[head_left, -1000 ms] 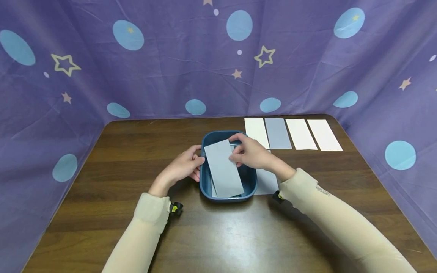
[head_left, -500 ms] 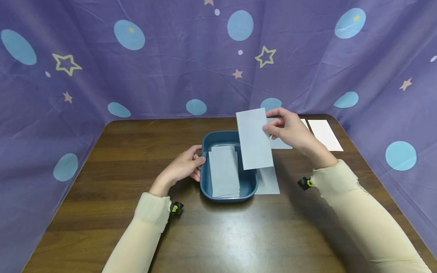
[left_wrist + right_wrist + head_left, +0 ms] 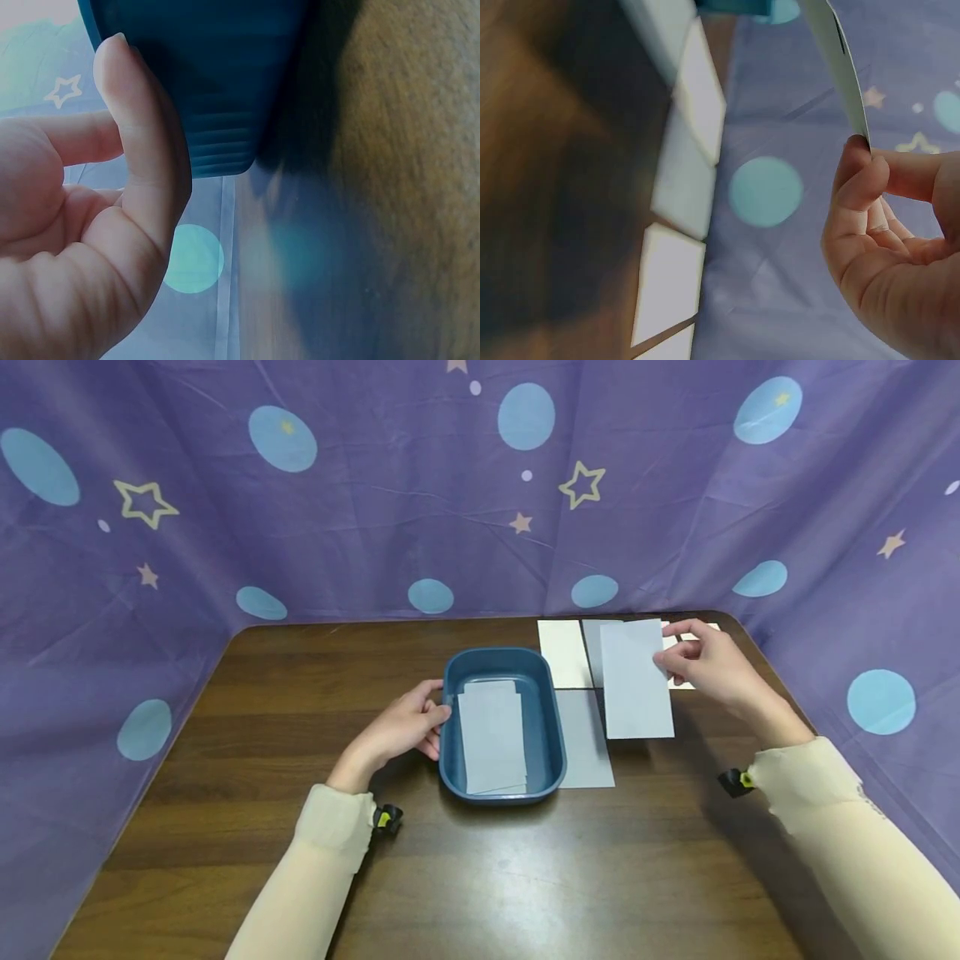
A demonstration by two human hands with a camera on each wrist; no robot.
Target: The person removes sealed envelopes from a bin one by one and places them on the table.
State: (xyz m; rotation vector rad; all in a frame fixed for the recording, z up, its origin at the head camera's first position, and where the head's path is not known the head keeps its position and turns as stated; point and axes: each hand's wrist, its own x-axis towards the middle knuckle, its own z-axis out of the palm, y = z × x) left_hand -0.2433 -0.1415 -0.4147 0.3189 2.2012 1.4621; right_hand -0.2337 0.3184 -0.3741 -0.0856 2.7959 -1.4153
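A blue plastic bin stands on the table, with several pale grey cards stacked inside. My left hand rests against the bin's left side, thumb at the rim; in the left wrist view the thumb lies straight along the outer wall, partly hiding the fingers. My right hand pinches another pale grey card by its right edge, between thumb and fingertips. This card hangs over the back row of cards, and the right wrist view shows it nearly edge-on.
Along the table's back right lie a white card, a grey card and further white cards, partly covered by the held card. Another grey card lies right of the bin. A purple patterned curtain surrounds the table.
My right hand has lifted the card out of the bin and carried it rightward, past the bin's rim. The left hand and the bin have stayed in place.
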